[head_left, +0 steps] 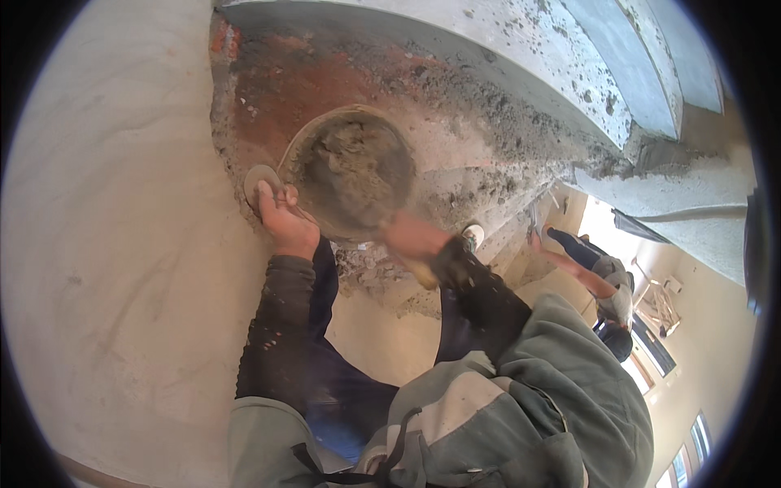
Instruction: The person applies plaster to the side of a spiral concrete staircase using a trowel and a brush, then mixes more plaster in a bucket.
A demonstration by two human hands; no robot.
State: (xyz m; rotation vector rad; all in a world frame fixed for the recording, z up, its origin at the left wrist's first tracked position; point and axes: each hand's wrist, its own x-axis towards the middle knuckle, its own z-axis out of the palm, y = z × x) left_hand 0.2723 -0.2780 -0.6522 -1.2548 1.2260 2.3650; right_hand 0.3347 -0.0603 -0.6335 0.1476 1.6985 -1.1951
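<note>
A round, wide pan (290, 154) of wet grey mortar (358, 163) sits on the dusty ledge before me. At the pan's left side, my left hand (286, 218) is closed on a small round grey disc (262, 184), thumb laid on its face. The disc is close to the plastered wall. My right hand (413, 236) is over the pan's near right rim, smeared by motion. Its fingers are blurred, and I cannot make out whether it holds a tool. A yellowish shape (423, 275) shows just below it.
A smooth plastered wall (122, 228) rises at the left. Mortar-splashed pale steps (521, 57) run along the far right. Rubble (370, 264) lies near the pan. A light shoe (473, 237) is right of my right hand. Another person (610, 289) works at the right.
</note>
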